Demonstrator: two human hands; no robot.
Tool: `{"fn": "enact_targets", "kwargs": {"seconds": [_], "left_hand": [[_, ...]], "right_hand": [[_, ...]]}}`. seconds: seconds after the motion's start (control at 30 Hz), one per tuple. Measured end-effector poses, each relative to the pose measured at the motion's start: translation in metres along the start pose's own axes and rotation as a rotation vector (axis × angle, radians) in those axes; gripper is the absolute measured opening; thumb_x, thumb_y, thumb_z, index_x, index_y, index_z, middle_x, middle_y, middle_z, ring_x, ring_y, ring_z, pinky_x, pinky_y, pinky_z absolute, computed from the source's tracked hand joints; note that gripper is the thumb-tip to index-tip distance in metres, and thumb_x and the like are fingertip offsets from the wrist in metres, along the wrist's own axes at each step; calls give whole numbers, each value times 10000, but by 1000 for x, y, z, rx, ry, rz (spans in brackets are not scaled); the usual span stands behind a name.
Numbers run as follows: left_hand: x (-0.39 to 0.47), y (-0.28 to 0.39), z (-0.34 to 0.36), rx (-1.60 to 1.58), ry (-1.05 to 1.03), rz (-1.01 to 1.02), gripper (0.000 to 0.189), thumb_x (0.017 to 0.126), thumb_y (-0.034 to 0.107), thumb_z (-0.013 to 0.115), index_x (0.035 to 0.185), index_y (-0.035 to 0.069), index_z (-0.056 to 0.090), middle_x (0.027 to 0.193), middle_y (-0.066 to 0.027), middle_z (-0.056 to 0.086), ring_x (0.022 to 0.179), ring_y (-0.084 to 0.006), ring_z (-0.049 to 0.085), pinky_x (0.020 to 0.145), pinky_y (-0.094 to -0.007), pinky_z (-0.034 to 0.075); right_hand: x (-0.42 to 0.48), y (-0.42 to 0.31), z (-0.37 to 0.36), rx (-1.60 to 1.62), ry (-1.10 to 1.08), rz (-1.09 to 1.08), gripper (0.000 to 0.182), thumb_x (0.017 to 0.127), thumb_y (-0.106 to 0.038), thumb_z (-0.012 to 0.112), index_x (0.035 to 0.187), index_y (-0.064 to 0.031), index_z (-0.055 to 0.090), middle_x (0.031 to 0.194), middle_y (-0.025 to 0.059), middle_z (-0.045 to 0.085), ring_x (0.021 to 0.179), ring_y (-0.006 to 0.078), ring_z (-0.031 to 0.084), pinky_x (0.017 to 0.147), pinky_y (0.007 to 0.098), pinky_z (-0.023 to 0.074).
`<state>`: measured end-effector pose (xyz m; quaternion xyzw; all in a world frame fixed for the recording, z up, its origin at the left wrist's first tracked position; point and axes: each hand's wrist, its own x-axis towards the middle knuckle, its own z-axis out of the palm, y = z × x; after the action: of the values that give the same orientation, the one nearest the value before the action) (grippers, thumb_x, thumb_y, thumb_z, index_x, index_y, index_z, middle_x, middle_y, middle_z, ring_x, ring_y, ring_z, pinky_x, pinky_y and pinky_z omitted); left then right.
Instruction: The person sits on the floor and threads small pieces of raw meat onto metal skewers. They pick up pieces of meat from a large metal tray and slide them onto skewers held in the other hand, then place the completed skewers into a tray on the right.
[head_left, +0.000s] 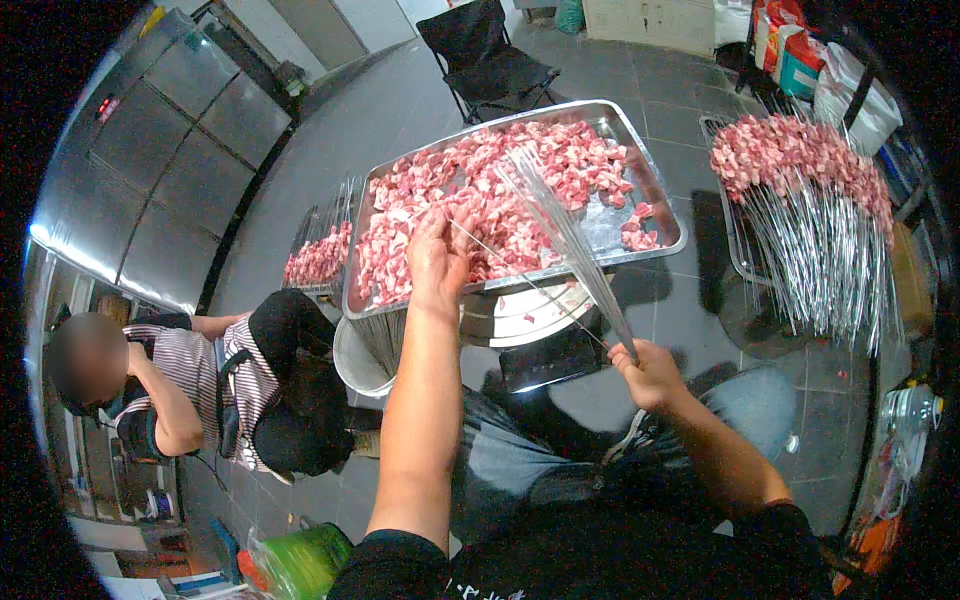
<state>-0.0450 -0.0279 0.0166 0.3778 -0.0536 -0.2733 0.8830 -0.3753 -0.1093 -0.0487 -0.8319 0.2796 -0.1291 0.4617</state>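
Over a steel tray (675, 240) heaped with cubes of raw meat (495, 169) is my left hand (441, 251), fingers curled at the near left part of the heap. Whether it pinches a cube is hard to make out. A single metal skewer (525, 279) runs from my right hand (646, 375) up to the fingers of my left, its tip between them. My right hand also grips a bundle of bare metal skewers (574, 240), which fans out over the meat. No meat is visible on the single skewer's shaft.
Loaded skewers (802, 165) lie piled on a tray at right; more loaded skewers (319, 255) are at left. A white bucket (364, 367) holds skewers beside my left forearm. A co-worker in a striped apron (187, 367) sits at left. Beyond the tray stands a folding chair (491, 60).
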Motion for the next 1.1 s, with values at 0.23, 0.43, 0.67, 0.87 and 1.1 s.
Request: {"fn": "enact_targets", "kwargs": {"seconds": [0.23,0.43,0.67,0.87,1.1], "left_hand": [[3,4,-8,80,-6,91,208,938,35,431,1140,-6,456,1016,-144,588,903,-258,619,793,-357,551],[0,-5,-5,58,-37,87,257,923,17,447,1179,-6,439,1004,-134,582,875,-260,623,784,-367,546],[-25,-12,23,212,-271,108,226,895,20,521,1106,-19,452,911,-133,604,757,-228,631,667,-323,553],[-43,-19,61,824,-456,-111,268,954,279,493,991,27,575,749,-58,594,635,-160,617,580,-246,498],[9,-52,52,2347,-998,167,338,775,362,648,893,47,681,858,-197,659,814,-350,643,722,-433,503]], "right_hand": [[-8,-20,1,74,93,78,169,874,-159,561,907,-3,620,691,63,607,634,150,560,603,301,440],[-12,-14,10,91,140,19,187,883,-223,536,866,-55,615,720,166,621,691,361,611,609,430,458],[-9,-22,1,101,173,35,216,890,-252,530,877,-54,618,766,183,622,761,378,605,655,444,462],[4,-22,-16,101,215,220,219,882,-261,560,909,-56,634,786,153,645,764,325,630,674,414,476],[8,-16,-23,234,223,225,201,877,-238,588,899,-44,638,711,132,637,656,247,625,614,369,475]]}}
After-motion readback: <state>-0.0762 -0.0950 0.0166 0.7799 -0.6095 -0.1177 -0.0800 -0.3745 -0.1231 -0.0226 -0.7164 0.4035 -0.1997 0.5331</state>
